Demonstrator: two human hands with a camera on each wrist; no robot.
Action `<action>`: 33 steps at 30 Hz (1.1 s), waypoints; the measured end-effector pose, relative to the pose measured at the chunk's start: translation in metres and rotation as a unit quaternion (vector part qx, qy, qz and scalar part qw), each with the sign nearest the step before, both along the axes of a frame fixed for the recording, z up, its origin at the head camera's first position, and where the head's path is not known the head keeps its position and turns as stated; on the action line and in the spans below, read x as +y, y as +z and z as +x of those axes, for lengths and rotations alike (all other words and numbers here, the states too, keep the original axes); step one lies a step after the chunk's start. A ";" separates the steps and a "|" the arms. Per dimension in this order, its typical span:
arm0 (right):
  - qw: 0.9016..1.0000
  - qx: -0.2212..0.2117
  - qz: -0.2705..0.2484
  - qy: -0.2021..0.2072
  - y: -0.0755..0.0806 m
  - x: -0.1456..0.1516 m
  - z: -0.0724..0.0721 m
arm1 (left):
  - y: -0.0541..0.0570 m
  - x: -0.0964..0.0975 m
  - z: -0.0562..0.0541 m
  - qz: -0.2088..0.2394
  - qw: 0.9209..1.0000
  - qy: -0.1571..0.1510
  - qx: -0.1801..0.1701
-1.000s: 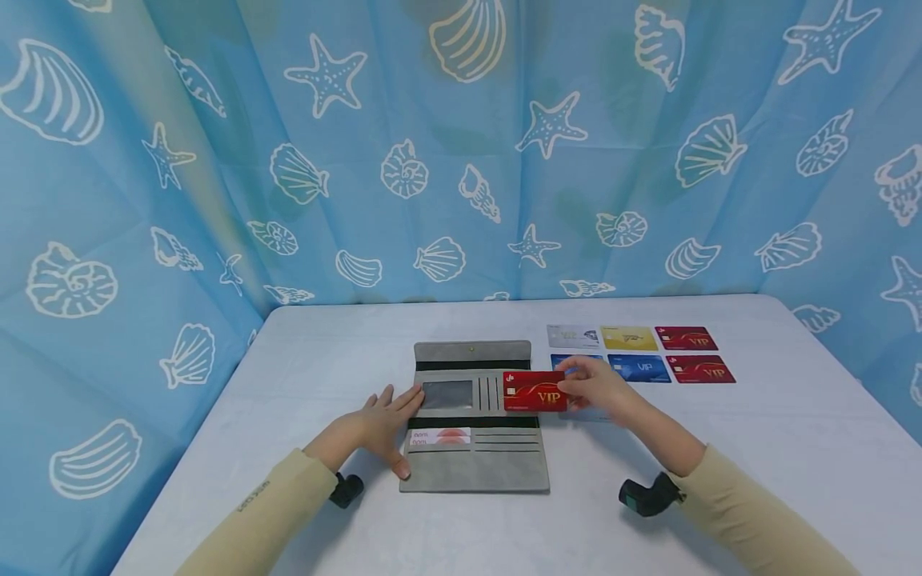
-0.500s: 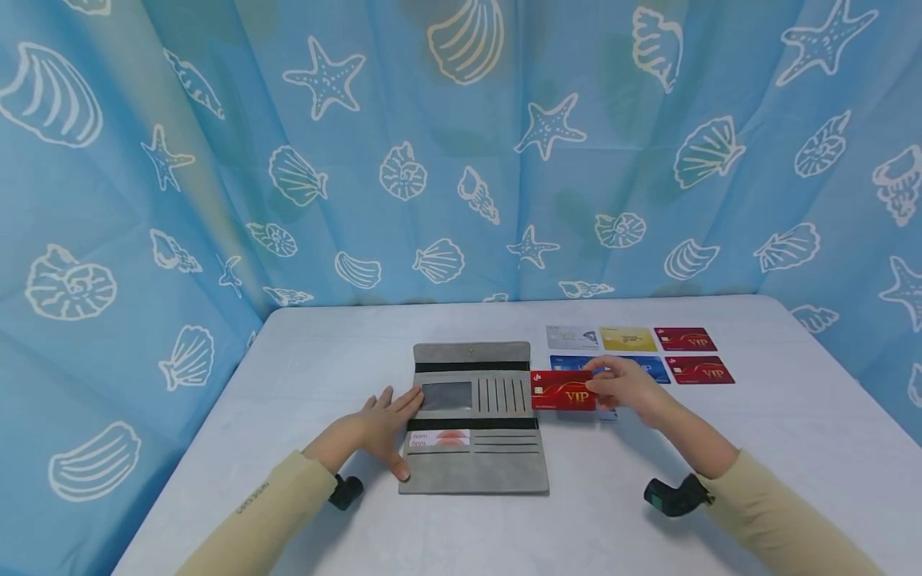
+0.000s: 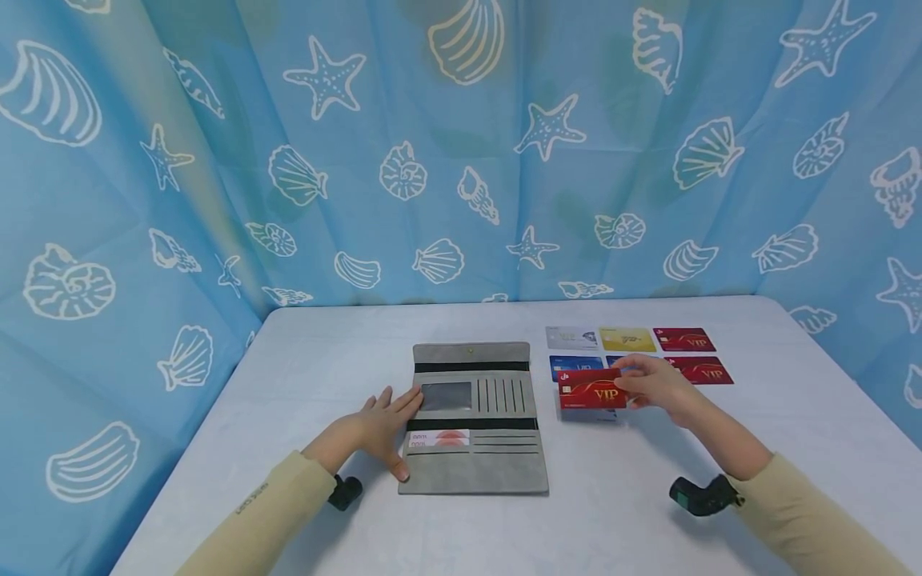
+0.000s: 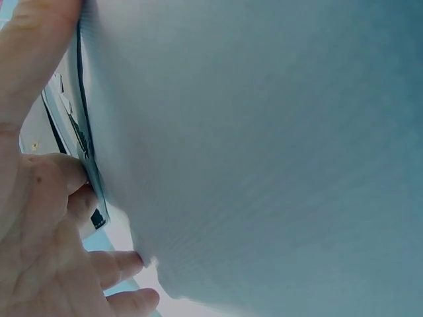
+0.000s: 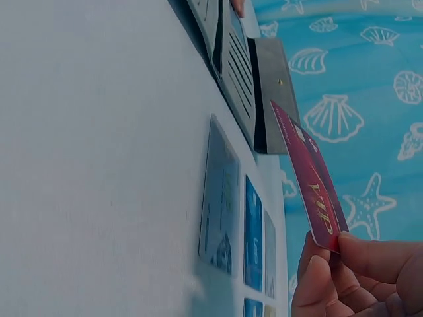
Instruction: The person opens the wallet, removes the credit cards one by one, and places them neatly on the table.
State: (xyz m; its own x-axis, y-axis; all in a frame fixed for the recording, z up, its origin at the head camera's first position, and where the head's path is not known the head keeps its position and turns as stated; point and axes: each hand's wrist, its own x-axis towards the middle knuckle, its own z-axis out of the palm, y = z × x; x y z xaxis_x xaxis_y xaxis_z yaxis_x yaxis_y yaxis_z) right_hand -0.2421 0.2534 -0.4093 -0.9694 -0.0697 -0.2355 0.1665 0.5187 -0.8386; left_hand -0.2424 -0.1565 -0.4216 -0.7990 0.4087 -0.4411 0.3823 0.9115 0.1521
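While clamping the grip of the right hand (image 3: 659,387) on the red card (image 3: 585,390), raised over the bench (image 3: 612,480) beside the wallet (image 3: 475,474), expect light, stiff, likely slippery handling; pinch its short edge, resting the left hand (image 3: 380,428), spread, against the wallet.

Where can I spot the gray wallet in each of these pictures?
Head: the gray wallet lies open just below the middle.
Left wrist: at the left edge, partly hidden by the left hand.
Right wrist: upper middle, running off the top edge.
Shared landmark: its small gold snap, visible in all three.
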 end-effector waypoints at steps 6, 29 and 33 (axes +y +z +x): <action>1.000 -0.004 0.009 -0.005 -0.001 0.012 0.002 | 0.000 0.000 0.001 0.003 1.000 0.002 0.000; 0.996 -0.059 0.025 -0.057 -0.012 0.076 0.003 | -0.004 -0.001 -0.001 -0.005 1.000 -0.004 0.008; 0.995 -0.064 0.026 -0.068 -0.016 0.080 0.004 | -0.005 -0.001 -0.001 -0.006 1.000 -0.004 0.007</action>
